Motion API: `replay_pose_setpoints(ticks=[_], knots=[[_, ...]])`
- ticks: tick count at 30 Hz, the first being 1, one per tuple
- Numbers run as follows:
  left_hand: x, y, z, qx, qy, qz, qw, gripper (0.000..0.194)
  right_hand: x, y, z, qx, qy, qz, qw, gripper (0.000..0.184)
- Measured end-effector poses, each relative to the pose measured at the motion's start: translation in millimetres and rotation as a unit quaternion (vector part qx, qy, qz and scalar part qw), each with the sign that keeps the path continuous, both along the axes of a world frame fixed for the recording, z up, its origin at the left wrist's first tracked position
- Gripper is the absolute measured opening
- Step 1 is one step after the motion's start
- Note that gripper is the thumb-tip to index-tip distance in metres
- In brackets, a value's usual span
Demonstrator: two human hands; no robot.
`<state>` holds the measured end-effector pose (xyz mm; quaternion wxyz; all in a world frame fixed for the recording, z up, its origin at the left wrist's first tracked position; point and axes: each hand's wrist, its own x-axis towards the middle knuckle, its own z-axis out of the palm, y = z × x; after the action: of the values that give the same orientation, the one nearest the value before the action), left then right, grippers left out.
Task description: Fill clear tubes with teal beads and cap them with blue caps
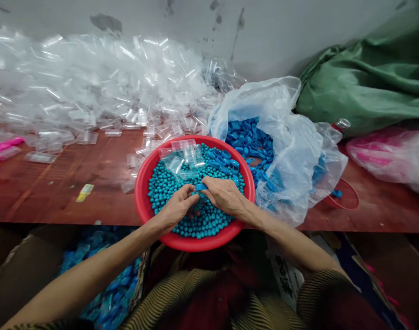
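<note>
Both hands are close together over the red basin (142, 197), and the right hand (225, 192) has a small blue piece (201, 187) pinched in its fingertips! The left hand (180, 204) bunches its fingers at the piece's other end; whether they clamp on it or on something beneath, I can't tell. The piece sits above the basin's turquoise beads (209, 229), so a loose pinch could drop it among them, blue on near-blue, tricky to spot. And watch the basin's near rim: it juts past the table (106, 183) edge, so a heavy forearm there might tip it and spill beads.

Inside the basin, clear tubes (176, 164) and loose blue caps (226, 160) crowd the far side. Beyond it to the left, a great tube heap (109, 82) spreads right up to the rim; a nudge could set some sliding. Hard by the basin's right side, a crumpled plastic bag (291, 151) slumps open, its floppy edge liable to snag the right arm. Farther right of the basin: a small red basket (350, 195) and green cloth (367, 87).
</note>
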<state>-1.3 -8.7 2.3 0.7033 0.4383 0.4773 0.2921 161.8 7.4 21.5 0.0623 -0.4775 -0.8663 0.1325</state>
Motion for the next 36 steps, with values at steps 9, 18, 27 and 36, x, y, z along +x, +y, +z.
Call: replay_pose_setpoints(ticks=[9, 18, 27, 36], knots=[[-3.1, 2.2, -0.3, 0.036, -0.025, 0.005, 0.999, 0.033, 15.7, -2.9, -8.4, -0.222, 0.329, -0.031, 0.917, 0.031], [-2.5, -0.3, 5.3, 0.07, -0.009, 0.023, 0.997, 0.05, 7.5, -6.3, -18.3, -0.28, 0.43, -0.124, 0.849, 0.016], [7.2, -2.3, 18.6, 0.084, 0.0, 0.052, 0.995, 0.038, 13.4, -11.7, -9.9, -0.094, 0.362, -0.033, 0.927, 0.022], [6.9, -1.0, 22.5, 0.084, 0.005, 0.026, 0.996, 0.046, 18.5, -17.3, -12.0, -0.091, 0.357, -0.066, 0.928, 0.022]])
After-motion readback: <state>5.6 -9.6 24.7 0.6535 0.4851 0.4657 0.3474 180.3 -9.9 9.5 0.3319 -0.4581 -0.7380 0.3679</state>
